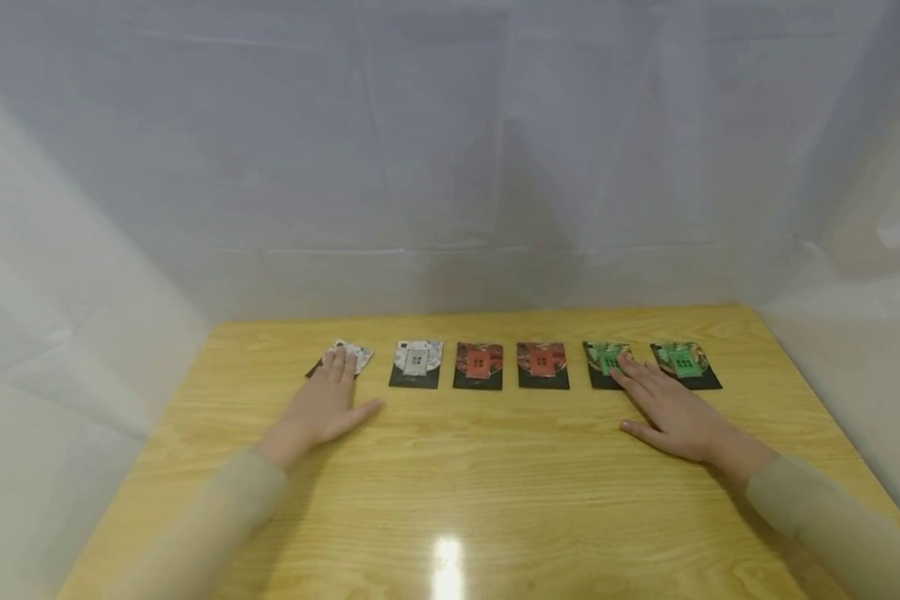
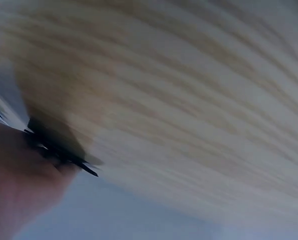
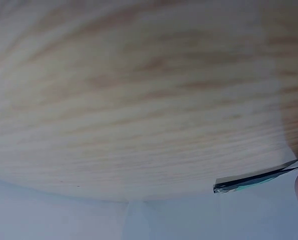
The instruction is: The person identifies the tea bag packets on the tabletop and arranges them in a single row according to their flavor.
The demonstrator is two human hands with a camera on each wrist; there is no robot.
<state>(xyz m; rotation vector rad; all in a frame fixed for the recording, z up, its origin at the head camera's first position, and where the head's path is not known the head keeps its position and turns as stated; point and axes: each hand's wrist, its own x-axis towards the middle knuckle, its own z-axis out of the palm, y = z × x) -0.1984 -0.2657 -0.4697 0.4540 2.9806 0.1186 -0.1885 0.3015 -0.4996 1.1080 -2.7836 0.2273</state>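
Note:
Several flat packets lie in a row near the table's far edge, each with a dark lower band. My left hand (image 1: 324,404) rests with straight fingers on the leftmost white packet (image 1: 361,353), which is turned askew and partly hidden. The other white packet (image 1: 416,364) lies just right of it. My right hand (image 1: 675,412) reaches over from the right, straight fingertips on the left green packet (image 1: 600,357), with the right green packet (image 1: 686,362) right behind the knuckles. The right wrist view shows a green packet (image 3: 254,179) edge-on; a dark-edged packet (image 2: 63,152) is by the hand in the left wrist view.
Two red packets (image 1: 478,367) (image 1: 543,365) lie mid-row between the hands. The wooden table (image 1: 450,467) has a bright light reflection near the front. White sheeting (image 1: 450,167) hangs behind the table and along both sides.

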